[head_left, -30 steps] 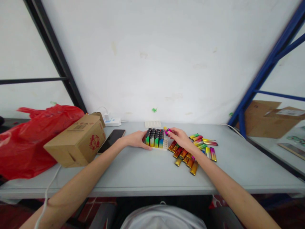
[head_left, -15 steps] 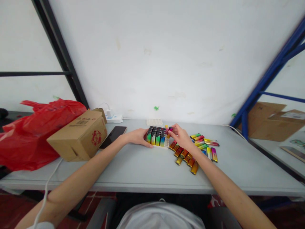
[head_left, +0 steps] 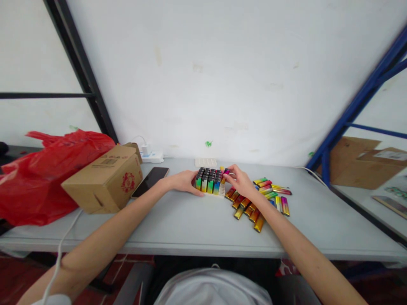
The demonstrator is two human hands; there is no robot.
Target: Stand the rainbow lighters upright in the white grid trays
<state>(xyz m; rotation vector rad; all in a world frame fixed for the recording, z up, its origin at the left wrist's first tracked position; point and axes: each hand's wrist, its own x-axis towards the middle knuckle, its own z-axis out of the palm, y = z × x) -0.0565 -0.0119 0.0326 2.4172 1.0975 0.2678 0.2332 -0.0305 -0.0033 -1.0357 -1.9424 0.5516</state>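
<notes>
Several upright lighters (head_left: 210, 181) with black tops stand in rows in a white tray (head_left: 221, 192). My left hand (head_left: 187, 183) is wrapped round the tray's left side, thumb at the front and fingers behind. Between the thumb and fingers of my right hand (head_left: 238, 178) is a pink and gold lighter (head_left: 225, 174), upright at the tray's right edge. Its lower end is over or in the right-hand slots; I cannot tell how deep. Beneath and beside my right wrist lies a loose pile of shiny gold, red and multicoloured lighters (head_left: 249, 207).
A second white tray (head_left: 205, 162) lies by the wall. On the left are a phone (head_left: 150, 182), a cardboard box (head_left: 104, 180), a red plastic bag (head_left: 47, 178) and a white power strip (head_left: 153, 158). A blue metal frame (head_left: 326, 163) rises at the right.
My right hand has brought the pink and gold lighter slightly left and closer to the tray's right-hand slots. My left hand keeps its place on the tray.
</notes>
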